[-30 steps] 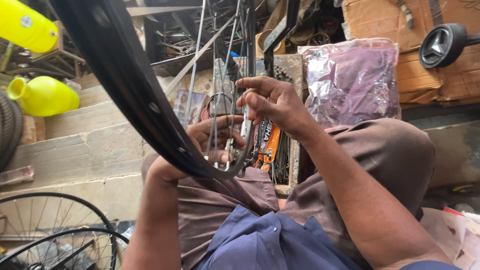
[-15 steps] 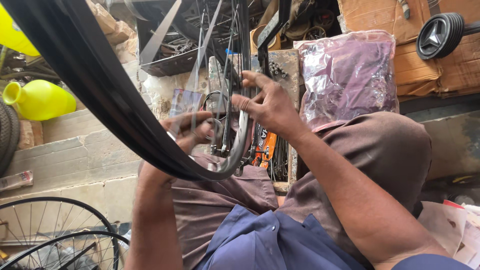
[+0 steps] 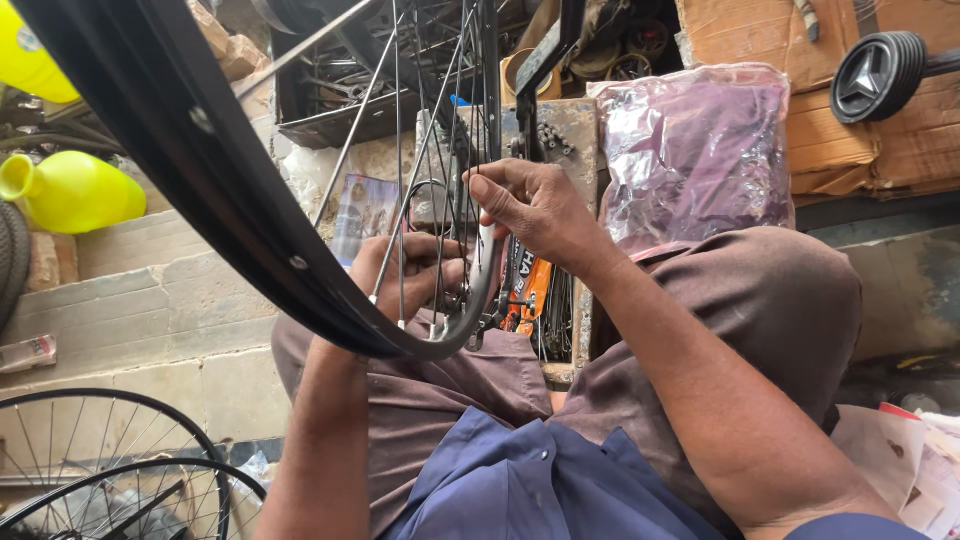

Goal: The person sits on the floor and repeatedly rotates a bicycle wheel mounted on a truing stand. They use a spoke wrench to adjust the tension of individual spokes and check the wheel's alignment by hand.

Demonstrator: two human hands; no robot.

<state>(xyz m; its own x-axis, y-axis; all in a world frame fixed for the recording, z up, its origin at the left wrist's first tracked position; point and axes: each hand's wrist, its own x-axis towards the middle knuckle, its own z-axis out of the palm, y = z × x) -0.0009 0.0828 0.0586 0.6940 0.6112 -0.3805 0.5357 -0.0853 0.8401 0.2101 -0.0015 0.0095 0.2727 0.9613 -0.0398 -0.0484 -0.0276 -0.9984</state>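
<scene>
A black wheel rim (image 3: 230,215) arcs across the person's lap, its thin spokes (image 3: 402,150) running up toward the top of the frame. The left hand (image 3: 405,272) grips the rim's lower curve from behind, fingers among the spokes. The right hand (image 3: 535,205) pinches a spoke just above it. A purple plastic bag (image 3: 695,150) sits beyond the knee, a yellow jug (image 3: 75,190) to the left.

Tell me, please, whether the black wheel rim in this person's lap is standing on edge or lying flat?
On edge: the black wheel rim curves up from the lap, spokes fanning upward, left hand behind them, right hand at its lower edge.
</scene>
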